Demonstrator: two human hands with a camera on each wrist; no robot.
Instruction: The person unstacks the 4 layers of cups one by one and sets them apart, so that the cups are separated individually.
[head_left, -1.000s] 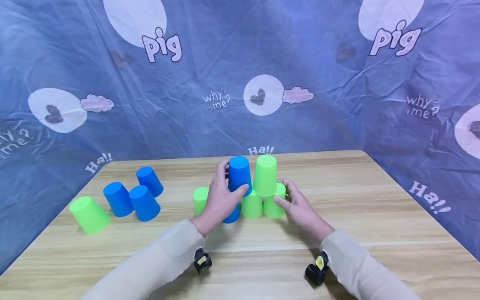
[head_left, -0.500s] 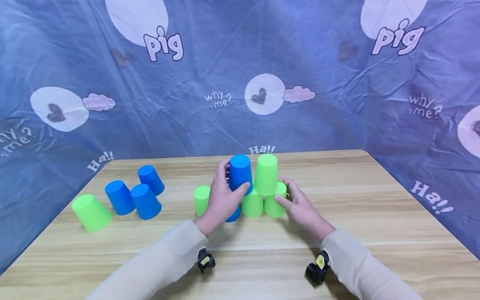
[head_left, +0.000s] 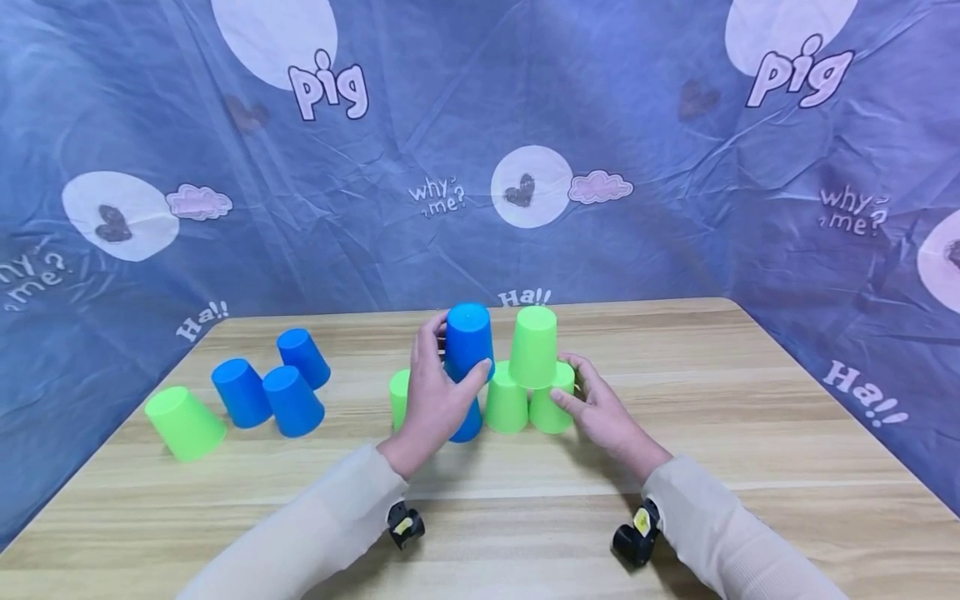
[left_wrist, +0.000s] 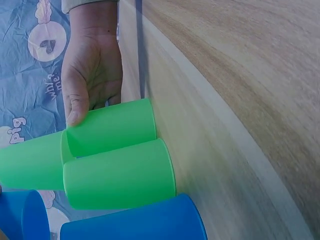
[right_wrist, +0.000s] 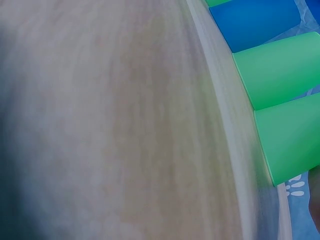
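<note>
My left hand (head_left: 433, 402) grips an upside-down blue cup (head_left: 468, 333), thumb in front and fingers behind. This cup is in the upper row, above another blue cup (head_left: 468, 423) partly hidden by the hand. My right hand (head_left: 603, 417) holds the lower right green cup (head_left: 551, 410) from its right side, its thumb on the near side. An upper green cup (head_left: 535, 346) bridges that cup and the green cup (head_left: 507, 404) beside it. Left of the blue ones, a green cup (head_left: 399, 396) is half covered by my left hand. The left wrist view shows the right thumb touching its green cup (left_wrist: 117, 125).
On the left of the wooden table (head_left: 480, 533) stand three blue cups (head_left: 294, 402) and a green cup (head_left: 185, 423), all upside down. A blue patterned cloth (head_left: 420, 108) hangs behind the table's far edge. Each wrist wears a small black camera (head_left: 636, 537).
My left hand has shifted slightly left with the blue cup, widening the gap to the upper green cup. The right hand stays at its green cup.
</note>
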